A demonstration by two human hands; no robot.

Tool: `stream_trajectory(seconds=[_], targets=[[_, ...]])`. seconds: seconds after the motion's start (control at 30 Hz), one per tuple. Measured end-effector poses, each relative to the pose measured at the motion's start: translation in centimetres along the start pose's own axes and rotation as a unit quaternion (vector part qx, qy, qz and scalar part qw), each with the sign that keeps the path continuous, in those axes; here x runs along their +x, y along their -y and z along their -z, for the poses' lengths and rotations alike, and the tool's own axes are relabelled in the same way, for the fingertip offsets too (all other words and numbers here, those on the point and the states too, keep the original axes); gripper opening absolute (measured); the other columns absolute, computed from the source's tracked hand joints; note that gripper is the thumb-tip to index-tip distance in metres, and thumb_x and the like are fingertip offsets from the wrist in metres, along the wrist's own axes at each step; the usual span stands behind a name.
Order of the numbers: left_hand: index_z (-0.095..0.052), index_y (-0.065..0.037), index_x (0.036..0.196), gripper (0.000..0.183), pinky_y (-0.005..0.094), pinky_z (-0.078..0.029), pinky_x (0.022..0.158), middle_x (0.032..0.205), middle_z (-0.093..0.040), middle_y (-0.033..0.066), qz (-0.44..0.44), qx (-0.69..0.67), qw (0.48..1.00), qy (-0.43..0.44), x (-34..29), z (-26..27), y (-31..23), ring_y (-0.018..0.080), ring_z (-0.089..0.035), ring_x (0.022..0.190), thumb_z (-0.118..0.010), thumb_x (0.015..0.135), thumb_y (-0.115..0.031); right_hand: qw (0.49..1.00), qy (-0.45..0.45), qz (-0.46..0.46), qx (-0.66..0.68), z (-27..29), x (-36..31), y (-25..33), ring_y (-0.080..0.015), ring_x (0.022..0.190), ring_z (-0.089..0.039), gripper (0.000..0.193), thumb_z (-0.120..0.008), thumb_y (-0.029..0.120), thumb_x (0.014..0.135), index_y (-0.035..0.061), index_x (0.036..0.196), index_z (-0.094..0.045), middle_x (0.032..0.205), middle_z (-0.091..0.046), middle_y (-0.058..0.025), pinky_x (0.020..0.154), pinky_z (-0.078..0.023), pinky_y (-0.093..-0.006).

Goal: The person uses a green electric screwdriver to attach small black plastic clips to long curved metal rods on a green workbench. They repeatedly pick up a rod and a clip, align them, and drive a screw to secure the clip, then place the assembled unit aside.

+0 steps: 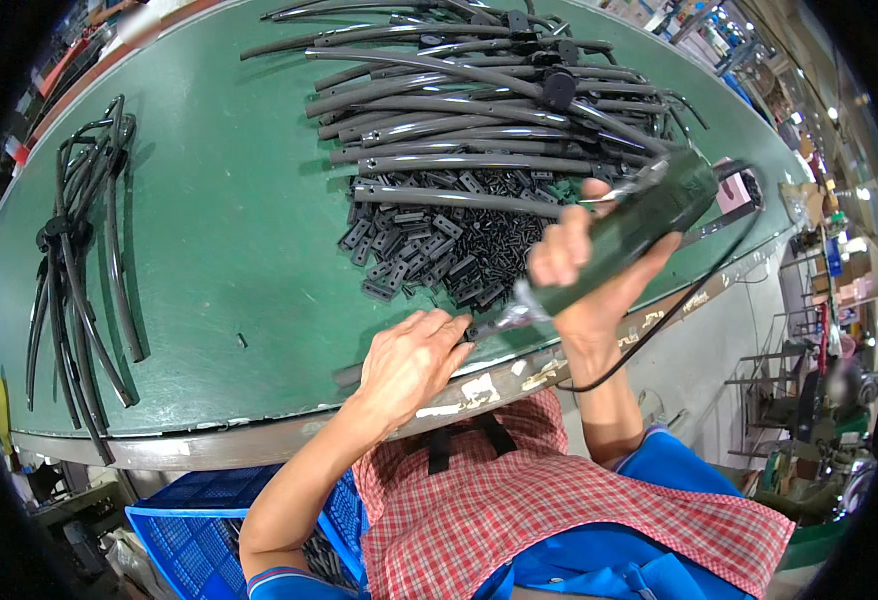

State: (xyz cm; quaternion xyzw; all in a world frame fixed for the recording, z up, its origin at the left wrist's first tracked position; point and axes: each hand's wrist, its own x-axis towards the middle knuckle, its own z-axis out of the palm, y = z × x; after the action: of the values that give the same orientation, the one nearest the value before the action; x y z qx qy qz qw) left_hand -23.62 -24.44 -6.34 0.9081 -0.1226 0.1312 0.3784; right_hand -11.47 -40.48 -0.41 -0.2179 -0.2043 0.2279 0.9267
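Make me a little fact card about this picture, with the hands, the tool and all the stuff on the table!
Left hand: over a dark tube; its grip underneath is hidden
Right hand: wrapped around a green power tool
Tool tip: pointing toward the left fingertips
Table: green, worn front edge
Table middle: small black blocks beside loose dark screws
Table back: many dark curved tubes
Table left: bundled black tubes
Under table: blue crate

Green power tool [639,225] — tilted, grey tube [348,376] flat
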Motion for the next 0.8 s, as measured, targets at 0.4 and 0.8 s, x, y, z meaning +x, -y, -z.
stream_trajectory(seconds=[0.4,0.8], targets=[[-0.055,-0.003,0.128,0.038,0.02,-0.035,0.046,0.074,-0.057,-0.0004,0.268,-0.027,0.91,-0.314,-5.3,12.4,6.2,0.0047,-0.044,0.056,-0.056,0.091,-0.012,0.953,-0.285,0.08,-0.06,7.5,-9.7,8.3,-0.0133,0.052,-0.041,0.076,-0.039,0.075,0.085,0.0073,0.117,-0.051,0.063,-0.042,-0.0016,0.051,-0.035,-0.0288],[-0.068,-0.004,0.102,0.024,0.0401,-0.045,0.086,0.102,-0.06,0.0154,0.078,0.309,0.938,-0.134,5.1,13.7,7.2,0.0313,-0.056,0.097,-0.065,0.079,-0.01,0.955,-0.276,0.078,0.082,10.0,-9.6,8.7,-0.0119,0.05,-0.038,0.071,-0.035,0.072,0.088,0.0082,0.114,-0.053,0.062,-0.041,-0.0005,0.051,-0.034,-0.0288]])
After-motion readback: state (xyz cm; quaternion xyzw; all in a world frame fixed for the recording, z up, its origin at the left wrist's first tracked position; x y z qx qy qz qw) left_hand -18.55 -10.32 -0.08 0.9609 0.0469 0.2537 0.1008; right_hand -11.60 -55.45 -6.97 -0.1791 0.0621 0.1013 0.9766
